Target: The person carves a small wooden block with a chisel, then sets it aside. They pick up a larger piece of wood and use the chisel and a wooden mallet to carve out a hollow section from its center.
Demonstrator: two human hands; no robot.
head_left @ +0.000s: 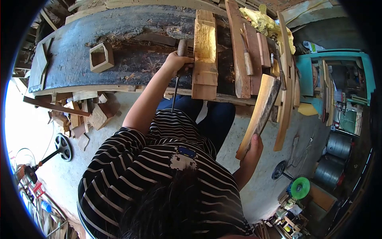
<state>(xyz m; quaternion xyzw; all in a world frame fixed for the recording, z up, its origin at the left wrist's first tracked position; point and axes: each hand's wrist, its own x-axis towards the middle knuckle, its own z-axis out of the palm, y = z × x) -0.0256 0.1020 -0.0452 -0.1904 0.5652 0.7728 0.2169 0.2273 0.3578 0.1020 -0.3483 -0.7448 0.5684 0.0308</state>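
My left hand [177,63] is closed around a chisel; its wooden handle [182,47] sticks out above the fist and the long dark blade [174,93] points back towards my body. Right beside this hand lies a wooden block [205,85] with a long hollow [207,42] cut into its pale top. My right hand [253,153] grips the lower end of a thick wooden stick [260,109], pale on one face and dark along one edge. The stick is held up off the bench, to the right of the block.
On the dark workbench [119,28] stands a hollow wooden box [102,57] to the left. Planks [238,59] and another wooden-handled tool [247,59] lie right of the block. Wood offcuts [75,115] are piled below left. A green disc [298,188] stands behind at right.
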